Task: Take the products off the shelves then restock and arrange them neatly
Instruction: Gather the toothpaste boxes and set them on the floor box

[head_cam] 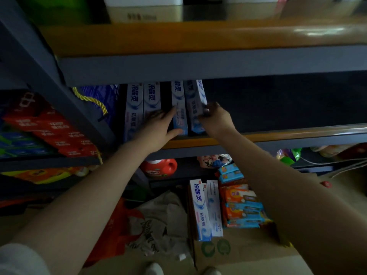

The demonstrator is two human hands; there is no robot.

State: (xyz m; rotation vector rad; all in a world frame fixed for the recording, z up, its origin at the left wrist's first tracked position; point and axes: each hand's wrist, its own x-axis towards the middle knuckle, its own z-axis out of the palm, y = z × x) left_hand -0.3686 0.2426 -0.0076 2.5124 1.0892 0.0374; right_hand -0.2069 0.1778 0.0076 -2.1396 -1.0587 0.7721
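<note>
**poster1:** Both bare forearms fill the bottom of the head cam view, reaching up to the middle shelf [258,136]. Left hand [158,132] lies flat, fingers straight, fingertips and thumb touching the third toothpaste box [179,110], which stands on end near the shelf's front edge. Nothing's curled round it, just a flat touch.

**poster2:** And the right one?

**poster1:** Right hand [215,117] pinches the fourth toothpaste box [195,108] at its right side, fingers curled onto it. That box tilts a bit, top leaning right, and sits just beside the third one.

**poster2:** How many are on the shelf?

**poster1:** Four that I can count. Two toothpaste boxes [143,108] stand side by side toward the left end, partly behind the left hand, then a dark gap, then the two being handled. The right end of the shelf is too dark to read. A blue bag with a yellow rope handle [93,100] sits at the far left, by the upright post.

**poster2:** Anything lower down?

**poster1:** A cardboard box [238,253] on the floor, with two spare toothpaste boxes [204,209] lying along its left edge and orange-and-blue packets [243,207] stacked just beside them. A red detergent bottle [161,167] stands on the bottom shelf, and a crumpled grey cloth bag [158,225] lies left of the cardboard box. Red cartons [51,128] are stacked on the neighbouring rack on the left.
</note>
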